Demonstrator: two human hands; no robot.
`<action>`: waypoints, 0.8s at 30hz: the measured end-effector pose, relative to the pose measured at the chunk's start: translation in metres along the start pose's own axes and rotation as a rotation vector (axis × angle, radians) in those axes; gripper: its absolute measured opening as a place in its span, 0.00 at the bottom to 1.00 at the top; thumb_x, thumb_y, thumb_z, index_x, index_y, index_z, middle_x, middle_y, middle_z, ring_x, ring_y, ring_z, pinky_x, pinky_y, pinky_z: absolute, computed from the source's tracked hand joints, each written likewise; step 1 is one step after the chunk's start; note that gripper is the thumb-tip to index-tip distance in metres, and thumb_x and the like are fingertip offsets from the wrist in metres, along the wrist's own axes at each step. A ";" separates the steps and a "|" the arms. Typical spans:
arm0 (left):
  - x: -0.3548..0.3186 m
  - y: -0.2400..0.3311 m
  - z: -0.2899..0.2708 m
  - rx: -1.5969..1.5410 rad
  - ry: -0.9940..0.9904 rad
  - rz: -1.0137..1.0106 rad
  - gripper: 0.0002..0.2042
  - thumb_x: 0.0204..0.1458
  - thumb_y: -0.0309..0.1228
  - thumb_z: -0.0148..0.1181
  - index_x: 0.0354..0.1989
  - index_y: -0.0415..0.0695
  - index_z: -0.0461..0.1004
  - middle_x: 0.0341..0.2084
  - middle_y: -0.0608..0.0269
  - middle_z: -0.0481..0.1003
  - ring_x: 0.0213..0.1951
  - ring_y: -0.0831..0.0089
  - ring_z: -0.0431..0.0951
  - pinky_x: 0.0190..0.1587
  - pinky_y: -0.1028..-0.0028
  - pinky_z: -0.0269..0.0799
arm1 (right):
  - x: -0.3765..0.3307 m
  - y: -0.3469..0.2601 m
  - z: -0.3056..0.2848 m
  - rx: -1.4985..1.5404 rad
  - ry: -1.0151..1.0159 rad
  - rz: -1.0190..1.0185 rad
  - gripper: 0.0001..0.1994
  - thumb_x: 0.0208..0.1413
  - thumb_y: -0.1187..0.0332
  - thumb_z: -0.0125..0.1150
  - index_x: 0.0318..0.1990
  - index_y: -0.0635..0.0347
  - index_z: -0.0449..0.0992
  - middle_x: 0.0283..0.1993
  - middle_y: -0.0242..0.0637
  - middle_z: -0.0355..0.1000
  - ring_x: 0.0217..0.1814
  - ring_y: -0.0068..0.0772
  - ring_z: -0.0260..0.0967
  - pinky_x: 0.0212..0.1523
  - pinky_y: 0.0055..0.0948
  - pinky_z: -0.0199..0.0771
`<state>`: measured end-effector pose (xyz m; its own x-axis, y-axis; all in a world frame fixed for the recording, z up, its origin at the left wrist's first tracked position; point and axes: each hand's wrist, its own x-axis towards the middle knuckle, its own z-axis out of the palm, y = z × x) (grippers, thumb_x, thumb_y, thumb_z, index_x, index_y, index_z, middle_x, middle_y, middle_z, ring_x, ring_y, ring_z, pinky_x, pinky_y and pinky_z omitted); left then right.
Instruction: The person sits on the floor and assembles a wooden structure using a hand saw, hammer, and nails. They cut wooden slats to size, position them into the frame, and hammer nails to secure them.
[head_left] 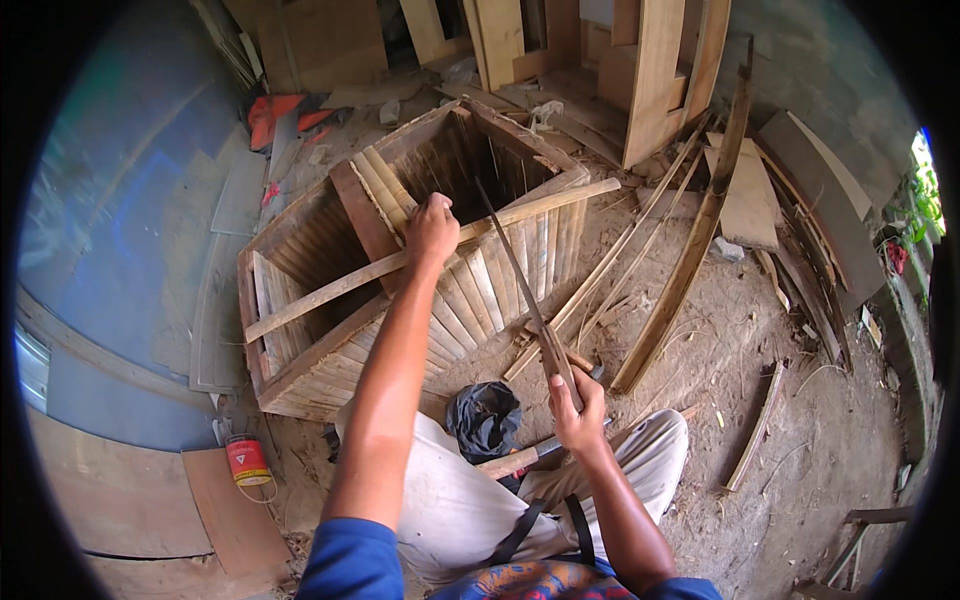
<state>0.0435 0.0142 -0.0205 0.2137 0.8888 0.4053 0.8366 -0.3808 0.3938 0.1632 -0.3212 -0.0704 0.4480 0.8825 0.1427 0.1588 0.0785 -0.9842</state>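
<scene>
Grasps a long, narrow, dark blade with a brown handle [525, 288] in the right hand [578, 410], angling it toward the near edge of an open, slatted brown wooden box [470, 292]. Curls the left hand [432, 230] by a long, pale wooden strip [330, 297] lying across the box and overhanging its right edge; cannot tell if gripping. Has room on the brown dirt floor [710, 400] to the right, below a long, curved wooden board [692, 262]. Farther off, faces upright tan wooden panels [655, 95].
</scene>
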 end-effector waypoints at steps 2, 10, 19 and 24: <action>0.000 -0.006 -0.009 0.036 -0.069 0.128 0.12 0.65 0.38 0.46 0.43 0.45 0.74 0.44 0.53 0.79 0.51 0.53 0.76 0.55 0.51 0.67 | 0.002 0.002 -0.001 0.011 0.001 0.024 0.17 0.65 0.62 0.57 0.26 0.65 0.68 0.17 0.35 0.61 0.20 0.22 0.56 0.22 0.33 0.57; -0.035 -0.022 -0.030 0.088 -0.147 0.535 0.18 0.66 0.40 0.49 0.53 0.37 0.73 0.50 0.47 0.77 0.56 0.49 0.75 0.60 0.55 0.64 | 0.006 0.003 -0.004 0.045 -0.028 -0.020 0.17 0.67 0.59 0.55 0.29 0.62 0.69 0.19 0.26 0.61 0.20 0.17 0.56 0.21 0.26 0.55; -0.025 -0.023 -0.032 0.050 -0.292 0.475 0.18 0.67 0.41 0.47 0.46 0.37 0.74 0.44 0.42 0.79 0.51 0.48 0.78 0.61 0.53 0.65 | -0.014 -0.003 0.005 0.195 -0.086 0.029 0.20 0.68 0.53 0.56 0.33 0.62 0.68 0.24 0.24 0.60 0.20 0.14 0.53 0.20 0.20 0.50; -0.018 -0.026 -0.033 0.063 -0.297 0.517 0.17 0.68 0.39 0.46 0.38 0.37 0.74 0.36 0.40 0.80 0.44 0.42 0.79 0.52 0.50 0.72 | -0.038 -0.006 0.004 0.127 -0.046 0.060 0.18 0.67 0.60 0.56 0.27 0.64 0.69 0.18 0.29 0.65 0.20 0.20 0.60 0.22 0.28 0.59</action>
<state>0.0011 -0.0004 -0.0107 0.7253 0.6290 0.2799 0.6129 -0.7751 0.1536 0.1414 -0.3529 -0.0701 0.4125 0.9073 0.0817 0.0194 0.0809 -0.9965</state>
